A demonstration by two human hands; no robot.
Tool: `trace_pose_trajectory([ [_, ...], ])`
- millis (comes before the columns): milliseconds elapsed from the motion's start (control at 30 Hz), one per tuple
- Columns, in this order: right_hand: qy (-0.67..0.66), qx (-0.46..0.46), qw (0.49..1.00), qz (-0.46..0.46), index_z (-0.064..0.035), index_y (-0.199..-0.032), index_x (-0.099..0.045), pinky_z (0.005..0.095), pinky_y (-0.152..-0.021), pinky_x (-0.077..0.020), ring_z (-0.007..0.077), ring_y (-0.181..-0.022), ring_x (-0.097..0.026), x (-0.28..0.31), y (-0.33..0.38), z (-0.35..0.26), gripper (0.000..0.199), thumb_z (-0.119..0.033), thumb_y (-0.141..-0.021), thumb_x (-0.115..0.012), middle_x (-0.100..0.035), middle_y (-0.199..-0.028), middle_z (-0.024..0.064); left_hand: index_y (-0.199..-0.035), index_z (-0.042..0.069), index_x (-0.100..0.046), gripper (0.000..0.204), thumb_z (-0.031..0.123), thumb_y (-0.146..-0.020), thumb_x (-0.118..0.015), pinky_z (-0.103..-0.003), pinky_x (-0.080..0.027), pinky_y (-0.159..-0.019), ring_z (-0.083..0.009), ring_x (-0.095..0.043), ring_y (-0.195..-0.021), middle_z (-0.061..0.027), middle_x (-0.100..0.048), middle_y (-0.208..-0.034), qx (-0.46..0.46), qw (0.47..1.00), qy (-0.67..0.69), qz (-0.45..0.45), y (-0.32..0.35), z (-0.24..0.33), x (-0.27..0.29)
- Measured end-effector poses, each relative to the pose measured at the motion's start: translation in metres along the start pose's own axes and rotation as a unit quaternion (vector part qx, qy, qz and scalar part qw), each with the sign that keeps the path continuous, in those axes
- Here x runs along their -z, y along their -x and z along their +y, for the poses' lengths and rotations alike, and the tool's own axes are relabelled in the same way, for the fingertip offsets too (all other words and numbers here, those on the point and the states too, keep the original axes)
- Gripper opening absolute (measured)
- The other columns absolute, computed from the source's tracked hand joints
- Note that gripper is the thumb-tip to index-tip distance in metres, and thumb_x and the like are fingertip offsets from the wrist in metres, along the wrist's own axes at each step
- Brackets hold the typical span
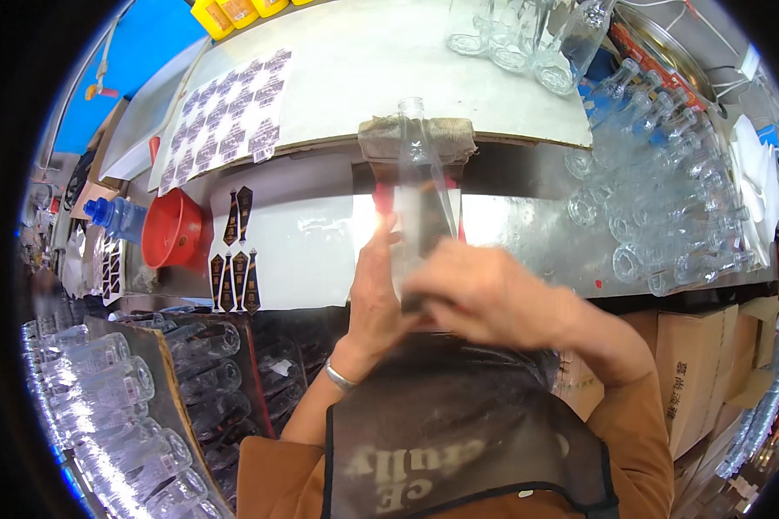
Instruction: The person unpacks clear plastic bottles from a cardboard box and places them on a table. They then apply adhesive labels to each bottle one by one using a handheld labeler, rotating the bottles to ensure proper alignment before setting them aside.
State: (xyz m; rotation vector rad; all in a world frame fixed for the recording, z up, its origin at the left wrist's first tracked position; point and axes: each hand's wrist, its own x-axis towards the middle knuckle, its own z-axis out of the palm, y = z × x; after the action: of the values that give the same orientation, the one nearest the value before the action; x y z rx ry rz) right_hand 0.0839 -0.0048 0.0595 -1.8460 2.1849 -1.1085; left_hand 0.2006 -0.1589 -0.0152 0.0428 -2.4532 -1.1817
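Dark plastic apron (459,424) is filling the six o'clock edge, and just above it both hands are steadying a clear glass bottle (420,186) upright at centre, its neck pointing to twelve o'clock. Left hand (376,290) is bracing the bottle's side with fingers pressed together, while right hand (485,290) is curling over the lower front, seemingly smoothing a dark label, its fingertips blurred. Empty clear bottles (666,216) are lying heaped at three o'clock, more are filling a box (169,381) at eight o'clock, and label sheets (225,121) are sitting at eleven.
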Motion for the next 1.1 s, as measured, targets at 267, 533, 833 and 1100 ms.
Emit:
trace_pose_trajectory([
  [267,0.003,0.05,0.991,0.122,-0.0062,-0.101,-0.068,0.039,-0.084,-0.0524,0.0288,-0.097,-0.064,-0.01,0.001,0.028,0.037,0.007,-0.067,-0.071,-0.069,-0.105,0.0098,-0.158,0.0,-0.008,0.119,0.007,-0.069,-0.086,-0.039,-0.045,-0.106,-0.0293,-0.054,-0.128,-0.0222,-0.046,-0.149,0.034,0.997,0.051,-0.043,-0.002,-0.008,0.004],
  [533,-0.054,0.03,0.981,0.182,-0.0068,-0.098,-0.068,0.0385,-0.083,-0.0523,0.0281,-0.097,-0.066,0.005,0.002,0.051,0.031,0.005,-0.069,-0.072,-0.07,-0.104,0.0101,-0.158,-0.001,-0.011,0.113,0.002,-0.07,-0.082,-0.038,-0.04,-0.11,-0.0283,-0.053,-0.13,-0.0219,-0.048,-0.148,0.039,0.993,0.102,-0.049,-0.001,-0.015,0.006],
  [833,-0.034,-0.006,0.979,0.202,-0.0055,-0.097,-0.067,0.0378,-0.075,-0.0539,0.0291,-0.089,-0.065,-0.006,0.024,0.025,0.033,0.006,-0.067,-0.068,-0.069,-0.098,0.01,-0.158,0.0,-0.013,0.113,0.004,-0.071,-0.084,-0.036,-0.04,-0.108,-0.0279,-0.051,-0.132,-0.0225,-0.048,-0.147,0.031,0.993,0.096,-0.053,0.001,-0.023,0.008],
  [1100,0.012,-0.132,0.972,0.192,-0.0012,-0.114,-0.067,0.0335,-0.08,-0.0544,0.0304,-0.088,-0.069,0.014,-0.038,0.069,0.027,-0.011,-0.088,-0.067,-0.07,-0.102,0.0194,-0.157,-0.002,-0.016,0.111,0.005,-0.07,-0.084,-0.038,-0.042,-0.107,-0.03,-0.052,-0.132,-0.0241,-0.049,-0.146,0.022,0.994,0.1,-0.034,0.0,-0.022,0.005],
])
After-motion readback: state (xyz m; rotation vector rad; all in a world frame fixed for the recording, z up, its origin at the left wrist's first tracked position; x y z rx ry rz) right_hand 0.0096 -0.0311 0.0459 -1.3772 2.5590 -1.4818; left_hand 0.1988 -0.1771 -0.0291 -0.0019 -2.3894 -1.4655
